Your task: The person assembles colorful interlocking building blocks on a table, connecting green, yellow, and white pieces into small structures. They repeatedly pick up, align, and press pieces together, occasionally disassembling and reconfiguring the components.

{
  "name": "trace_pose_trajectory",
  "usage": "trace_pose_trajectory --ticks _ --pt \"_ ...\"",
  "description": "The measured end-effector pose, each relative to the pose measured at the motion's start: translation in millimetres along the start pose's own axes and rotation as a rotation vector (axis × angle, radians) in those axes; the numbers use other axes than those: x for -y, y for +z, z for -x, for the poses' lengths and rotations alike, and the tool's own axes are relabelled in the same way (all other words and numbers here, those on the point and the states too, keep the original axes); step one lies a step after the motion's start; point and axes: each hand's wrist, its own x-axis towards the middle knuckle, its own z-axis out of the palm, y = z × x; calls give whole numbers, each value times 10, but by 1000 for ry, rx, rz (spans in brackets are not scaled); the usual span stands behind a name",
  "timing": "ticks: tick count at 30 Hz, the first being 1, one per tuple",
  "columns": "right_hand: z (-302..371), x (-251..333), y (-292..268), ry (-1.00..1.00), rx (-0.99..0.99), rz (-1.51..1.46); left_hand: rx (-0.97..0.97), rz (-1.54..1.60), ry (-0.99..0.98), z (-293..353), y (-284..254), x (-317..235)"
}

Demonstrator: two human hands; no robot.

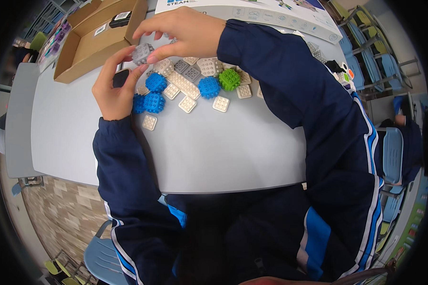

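Above the far left part of the table, a grey studded building block (pixel 141 53) is held between both hands. My left hand (pixel 115 85) grips it from the left with thumb and index finger. My right hand (pixel 188 35) reaches across, its thumb against the block's right side and its fingers arched over it. Just below lie blue studded blocks (pixel 155 82), near a dark object (pixel 121 78) partly hidden by my left hand. A green studded block (pixel 229 80), a long cream studded plate (pixel 184 85), grey square plates (pixel 191 72) and several small cream plates (pixel 221 103) are spread nearby.
An open cardboard box (pixel 88 45) stands at the far left. Along the back edge lies a large white printed box (pixel 271 19). More small parts (pixel 345 73) sit beyond my right forearm. A light blue chair (pixel 104 254) stands at the lower left, beside the table (pixel 223 156).
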Motion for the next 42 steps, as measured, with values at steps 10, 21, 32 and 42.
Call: trace_pose_trajectory --ticks 10,21,32,42 --pt "146 -375 -329 158 75 -54 32 42 96 20 104 -143" --pt "885 -1110 -738 226 64 384 42 -44 87 27 73 -46" --pt "759 -1164 -501 434 110 263 115 -92 78 59 109 20" --pt "704 -1170 -500 447 137 236 124 -88 79 47 93 -6"
